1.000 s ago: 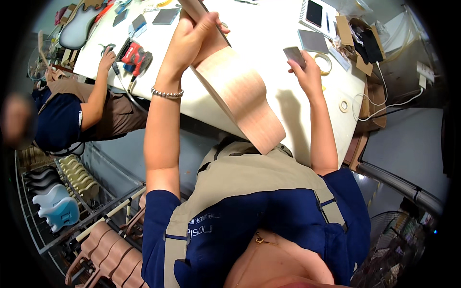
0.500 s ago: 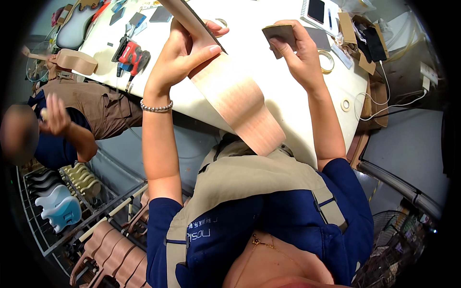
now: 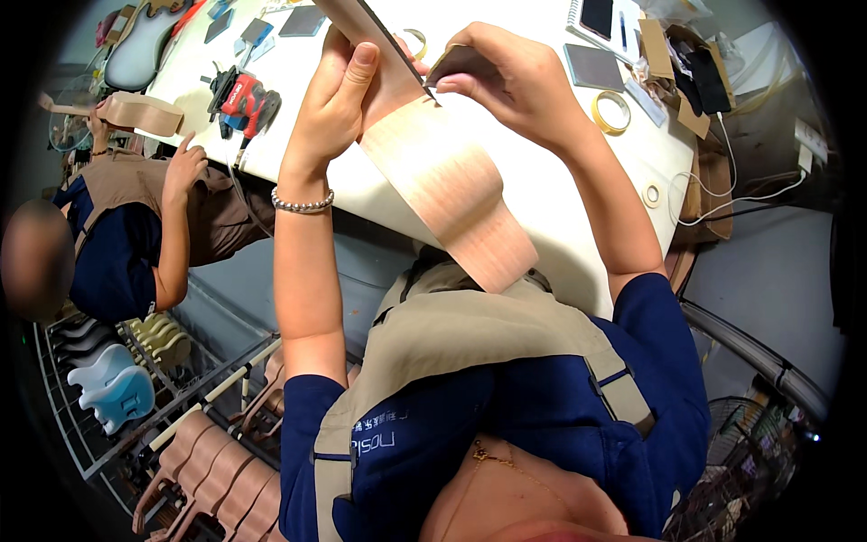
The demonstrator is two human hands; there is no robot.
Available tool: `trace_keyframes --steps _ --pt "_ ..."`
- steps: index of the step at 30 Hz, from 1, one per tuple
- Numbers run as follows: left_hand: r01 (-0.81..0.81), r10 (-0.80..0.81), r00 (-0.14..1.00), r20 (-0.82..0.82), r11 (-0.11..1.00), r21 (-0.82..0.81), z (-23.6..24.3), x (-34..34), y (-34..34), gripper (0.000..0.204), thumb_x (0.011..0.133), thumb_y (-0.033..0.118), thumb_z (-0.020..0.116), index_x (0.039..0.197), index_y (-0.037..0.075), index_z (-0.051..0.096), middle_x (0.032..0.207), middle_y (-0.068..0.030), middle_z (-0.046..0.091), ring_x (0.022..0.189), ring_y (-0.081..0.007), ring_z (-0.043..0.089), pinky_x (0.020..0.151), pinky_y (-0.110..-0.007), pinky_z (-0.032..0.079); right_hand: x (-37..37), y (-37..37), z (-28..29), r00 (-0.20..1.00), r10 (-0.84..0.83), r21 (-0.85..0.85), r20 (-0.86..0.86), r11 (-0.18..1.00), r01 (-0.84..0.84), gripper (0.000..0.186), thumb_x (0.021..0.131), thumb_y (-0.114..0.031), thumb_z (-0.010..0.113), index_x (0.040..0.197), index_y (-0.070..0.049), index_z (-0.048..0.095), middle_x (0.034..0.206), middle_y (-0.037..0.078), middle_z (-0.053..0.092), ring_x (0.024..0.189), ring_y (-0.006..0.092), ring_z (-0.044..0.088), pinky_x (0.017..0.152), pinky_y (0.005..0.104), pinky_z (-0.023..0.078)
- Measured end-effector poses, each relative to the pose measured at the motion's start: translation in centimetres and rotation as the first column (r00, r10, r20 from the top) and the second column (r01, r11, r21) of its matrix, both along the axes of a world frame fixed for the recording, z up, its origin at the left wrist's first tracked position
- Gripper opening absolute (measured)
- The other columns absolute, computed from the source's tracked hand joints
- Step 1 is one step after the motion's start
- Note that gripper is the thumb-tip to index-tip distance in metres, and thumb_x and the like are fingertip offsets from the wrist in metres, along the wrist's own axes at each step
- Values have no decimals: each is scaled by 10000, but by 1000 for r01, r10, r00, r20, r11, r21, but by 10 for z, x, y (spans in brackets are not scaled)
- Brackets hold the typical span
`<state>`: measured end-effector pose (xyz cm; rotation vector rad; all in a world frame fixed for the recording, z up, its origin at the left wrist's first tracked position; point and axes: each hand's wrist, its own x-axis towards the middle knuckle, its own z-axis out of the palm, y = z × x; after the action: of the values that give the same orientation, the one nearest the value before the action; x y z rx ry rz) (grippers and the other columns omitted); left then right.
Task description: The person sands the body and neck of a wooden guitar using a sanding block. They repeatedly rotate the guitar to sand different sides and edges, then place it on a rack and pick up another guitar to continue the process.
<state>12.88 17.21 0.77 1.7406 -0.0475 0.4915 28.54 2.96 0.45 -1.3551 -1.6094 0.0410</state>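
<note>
An unfinished wooden guitar (image 3: pixel 442 181) is tilted on its side before me, its pale curved body reaching down toward my apron. My left hand (image 3: pixel 334 108) is closed round its neck where that joins the body, thumb lying up along the wood. The dark fingerboard edge (image 3: pixel 397 50) faces right. Between fingers and thumb, my right hand (image 3: pixel 519 86) pinches a dark grey sanding pad (image 3: pixel 462 65), held against or very close to the end of the fingerboard; I cannot tell whether they touch.
On the white table (image 3: pixel 560 208) lie a red sander (image 3: pixel 244 101), a grey pad (image 3: pixel 593 68), tape rolls (image 3: pixel 611 112), a notebook with a phone (image 3: pixel 596 16) and an open cardboard box (image 3: pixel 657 50). A co-worker (image 3: pixel 117 226) stands left with another guitar (image 3: pixel 140 116). Racked guitar bodies (image 3: pixel 212 470) sit lower left.
My right hand has moved left with the sanding pad, up to the fingerboard's end. My left thumb has lifted off the fingerboard edge. The co-worker's hand has moved toward the table.
</note>
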Motion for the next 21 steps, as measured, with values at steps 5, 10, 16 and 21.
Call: trace_keyframes --steps 5,10,16,21 --pt "-168 169 986 -7 983 81 -7 4 -1 542 976 258 329 1414 46 90 1052 -134 517 965 -182 528 843 -307 450 5 10 4 875 -165 200 455 976 81 206 654 -188 703 773 -105 556 687 -5 531 625 169 556 548 286 413" --pt "-141 141 990 2 989 42 -5 6 -5 546 975 263 342 1412 39 104 1049 -118 515 963 -157 519 868 -279 426 6 11 4 781 -249 302 573 950 82 189 655 -238 686 729 -134 547 678 -25 516 630 128 552 538 267 380" --pt "-89 91 996 26 994 -64 -6 8 -7 545 972 264 346 1410 45 107 1039 -117 515 950 -172 529 848 -297 445 9 12 0 767 -320 392 556 915 97 137 667 -237 656 718 -170 549 663 -61 512 568 98 526 505 258 338" --pt "-9 14 998 65 997 -80 -1 10 -9 550 969 268 349 1411 51 104 1021 -115 518 935 -190 543 842 -308 457 10 6 22 982 -186 179 38 968 176 91 698 -92 677 773 -82 626 764 40 630 698 249 611 710 379 455"
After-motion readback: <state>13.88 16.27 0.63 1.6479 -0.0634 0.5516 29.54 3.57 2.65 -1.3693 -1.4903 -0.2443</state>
